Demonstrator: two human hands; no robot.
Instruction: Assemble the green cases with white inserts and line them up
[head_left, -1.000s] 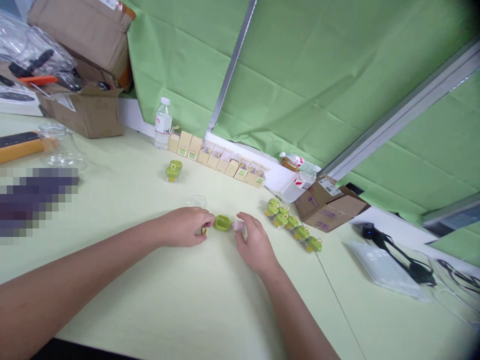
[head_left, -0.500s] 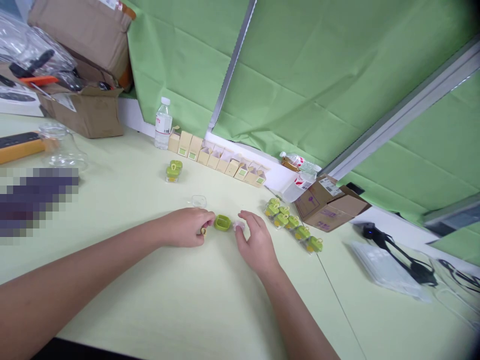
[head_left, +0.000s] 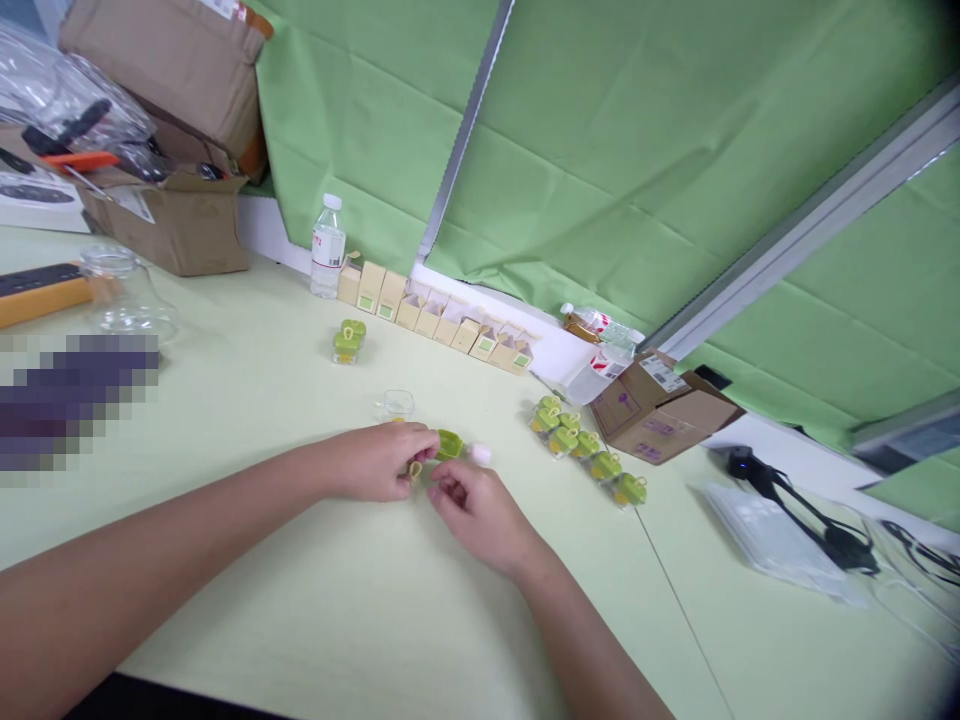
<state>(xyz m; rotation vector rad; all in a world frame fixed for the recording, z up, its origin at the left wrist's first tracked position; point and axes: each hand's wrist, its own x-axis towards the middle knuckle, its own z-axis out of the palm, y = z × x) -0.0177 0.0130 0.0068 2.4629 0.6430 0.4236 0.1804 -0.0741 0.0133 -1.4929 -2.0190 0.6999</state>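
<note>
Our left hand (head_left: 386, 462) pinches a small yellow oval loop (head_left: 415, 468); our right hand (head_left: 480, 508) curls nearby, grip we cannot tell.

My bare left forearm (head_left: 202, 535) stretches in from the lower left, and my left hand (head_left: 382, 462) is bent inward, thumb and fingers drawn into a pinch. My right forearm (head_left: 589, 630) slants up from the lower right, my right hand (head_left: 480, 512) just beside the left, its fingers loosely curled.
</note>
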